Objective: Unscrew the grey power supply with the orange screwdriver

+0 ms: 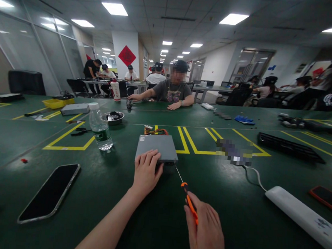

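A grey metal computer power supply (149, 141) lies flat on the green table, with bundled coloured wires (156, 131) coming out at its far side. My left hand (147, 173) grips its near left corner, fingers over the top and thumb against the near side. In my right hand (205, 225) is a screwdriver (190, 201) with an orange and black handle. Its thin shaft points up and left, and the tip is at the near right corner of the power supply; whether it touches cannot be told.
Left of me are a phone (50, 193), a water bottle (99, 128) and a metal bowl (117, 118). To the right lie a white power strip (303, 218) with its cord and a black panel (290, 147). A person (173, 88) sits across the green table (102, 219).
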`<state>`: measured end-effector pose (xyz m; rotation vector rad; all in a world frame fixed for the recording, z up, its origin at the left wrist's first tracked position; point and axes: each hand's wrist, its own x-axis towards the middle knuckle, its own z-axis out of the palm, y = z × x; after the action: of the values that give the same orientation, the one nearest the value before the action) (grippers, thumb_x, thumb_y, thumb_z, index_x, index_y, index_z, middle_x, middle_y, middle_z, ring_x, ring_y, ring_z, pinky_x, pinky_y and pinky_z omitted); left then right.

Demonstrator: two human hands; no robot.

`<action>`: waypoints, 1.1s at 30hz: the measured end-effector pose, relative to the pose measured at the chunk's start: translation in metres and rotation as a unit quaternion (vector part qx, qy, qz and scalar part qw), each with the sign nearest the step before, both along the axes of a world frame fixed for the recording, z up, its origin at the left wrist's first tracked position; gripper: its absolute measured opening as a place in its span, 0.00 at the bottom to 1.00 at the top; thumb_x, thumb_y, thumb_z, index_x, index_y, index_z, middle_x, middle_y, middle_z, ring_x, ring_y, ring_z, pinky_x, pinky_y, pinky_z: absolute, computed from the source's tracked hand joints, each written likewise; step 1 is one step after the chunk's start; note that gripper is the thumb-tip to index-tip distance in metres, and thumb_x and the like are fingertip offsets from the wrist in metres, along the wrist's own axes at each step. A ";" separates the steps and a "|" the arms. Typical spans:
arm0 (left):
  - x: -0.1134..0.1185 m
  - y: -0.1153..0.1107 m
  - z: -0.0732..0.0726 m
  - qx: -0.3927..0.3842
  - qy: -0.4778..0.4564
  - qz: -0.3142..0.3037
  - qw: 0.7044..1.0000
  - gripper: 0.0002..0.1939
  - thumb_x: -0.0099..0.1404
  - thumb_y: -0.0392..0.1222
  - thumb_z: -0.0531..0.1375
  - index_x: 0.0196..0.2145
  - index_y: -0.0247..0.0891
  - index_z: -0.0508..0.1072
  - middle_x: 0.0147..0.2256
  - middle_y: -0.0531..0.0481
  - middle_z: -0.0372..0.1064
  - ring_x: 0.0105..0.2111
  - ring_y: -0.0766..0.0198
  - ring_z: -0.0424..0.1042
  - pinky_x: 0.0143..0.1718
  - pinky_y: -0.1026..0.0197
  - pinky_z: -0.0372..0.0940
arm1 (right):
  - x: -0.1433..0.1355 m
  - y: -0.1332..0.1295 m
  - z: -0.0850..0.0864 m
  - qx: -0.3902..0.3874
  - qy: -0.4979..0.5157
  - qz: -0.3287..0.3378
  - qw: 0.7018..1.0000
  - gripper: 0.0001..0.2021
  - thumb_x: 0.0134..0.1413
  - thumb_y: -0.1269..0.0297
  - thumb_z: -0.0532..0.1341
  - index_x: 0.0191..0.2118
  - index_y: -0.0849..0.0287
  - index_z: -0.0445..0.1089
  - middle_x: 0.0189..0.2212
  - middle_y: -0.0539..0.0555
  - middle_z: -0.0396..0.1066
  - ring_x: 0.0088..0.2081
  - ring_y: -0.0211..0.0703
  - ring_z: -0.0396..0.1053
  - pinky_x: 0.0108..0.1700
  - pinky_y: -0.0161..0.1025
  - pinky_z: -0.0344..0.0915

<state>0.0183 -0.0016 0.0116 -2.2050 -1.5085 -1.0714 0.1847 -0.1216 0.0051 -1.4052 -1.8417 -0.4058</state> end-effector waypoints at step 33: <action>-0.001 0.001 0.000 -0.003 0.009 -0.001 1.000 0.14 0.63 0.42 0.53 0.47 0.42 0.65 0.51 0.48 0.65 0.52 0.57 0.60 0.51 0.51 0.51 | -0.008 -0.002 0.004 -0.006 -0.040 -0.018 0.999 0.21 0.64 0.56 0.42 0.52 0.65 0.58 0.42 0.63 0.68 0.44 0.48 0.69 0.42 0.45 0.66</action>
<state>0.0169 -0.0008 0.0111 -2.2157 -1.5031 -1.0455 0.1767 -0.1241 0.0088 -1.4505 -1.8886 -0.4769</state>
